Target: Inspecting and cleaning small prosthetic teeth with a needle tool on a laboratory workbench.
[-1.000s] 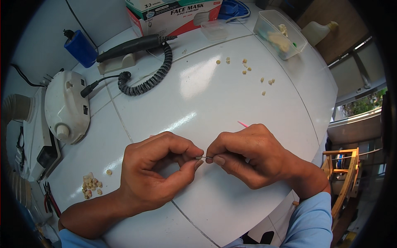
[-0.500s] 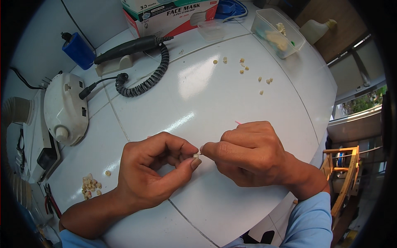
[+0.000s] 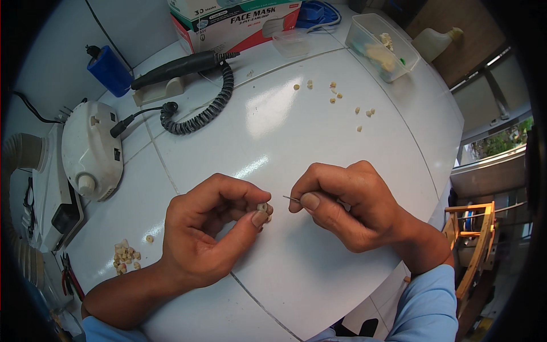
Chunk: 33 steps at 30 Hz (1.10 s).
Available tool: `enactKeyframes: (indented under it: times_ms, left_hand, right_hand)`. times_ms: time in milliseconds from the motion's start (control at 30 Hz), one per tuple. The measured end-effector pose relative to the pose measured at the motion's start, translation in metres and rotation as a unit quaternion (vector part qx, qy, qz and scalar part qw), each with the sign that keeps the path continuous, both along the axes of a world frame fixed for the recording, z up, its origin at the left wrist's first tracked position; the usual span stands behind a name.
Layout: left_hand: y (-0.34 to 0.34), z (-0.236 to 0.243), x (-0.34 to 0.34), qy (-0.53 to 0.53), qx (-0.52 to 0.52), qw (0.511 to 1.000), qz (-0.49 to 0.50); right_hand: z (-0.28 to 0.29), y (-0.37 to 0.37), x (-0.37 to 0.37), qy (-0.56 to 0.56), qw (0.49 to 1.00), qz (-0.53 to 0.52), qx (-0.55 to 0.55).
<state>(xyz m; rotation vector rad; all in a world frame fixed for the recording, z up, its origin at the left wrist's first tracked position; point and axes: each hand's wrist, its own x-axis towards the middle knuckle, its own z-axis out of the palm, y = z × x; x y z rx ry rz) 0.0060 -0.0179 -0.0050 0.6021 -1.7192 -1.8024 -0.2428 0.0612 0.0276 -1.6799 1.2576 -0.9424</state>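
Over the middle of the white tabletop, my left hand (image 3: 216, 231) pinches a small cream tooth-shaped piece (image 3: 262, 207) between thumb and forefinger. A bit more pale material shows just below it, partly behind the thumb. To its right, my right hand (image 3: 347, 208) grips a thin metal pick (image 3: 289, 198) between thumb and index finger. The pick's tip points left and stands apart from the piece; its rear part is hidden by the hand. Beside my left forearm lies a small heap of similar cream pieces (image 3: 124, 255), with one separate piece (image 3: 149, 239) near it.
Several loose pieces (image 3: 333, 100) lie farther back. A clear plastic tub (image 3: 364, 34) stands far right and a red-white carton (image 3: 239, 28) at the back. To the left are a black handpiece (image 3: 174, 68) on its rest, a white control unit (image 3: 91, 151) and red-handled pliers (image 3: 69, 276).
My right hand has turned and drawn slightly right, away from the piece, so the metal tip now shows. My left fingers have shifted slightly left and tilted the piece.
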Motion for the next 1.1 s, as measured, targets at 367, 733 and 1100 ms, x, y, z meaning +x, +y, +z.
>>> enactKeyframes:
  times_ms: [367,733,1100]
  left_hand:
    - [0.001,-0.002,-0.003,0.001,0.021,1.0,0.007]
    - [0.0,-0.002,-0.002,-0.019,0.005,1.0,0.003]
    - [0.001,-0.003,-0.002,-0.031,-0.008,0.999,0.01]
  right_hand:
    - [-0.004,-0.002,0.0,0.078,0.995,0.004,-0.057]
    - [-0.006,-0.01,-0.015,-0.346,0.903,-0.045,0.253]
    - [-0.014,-0.011,-0.017,-0.37,0.904,-0.051,0.207]
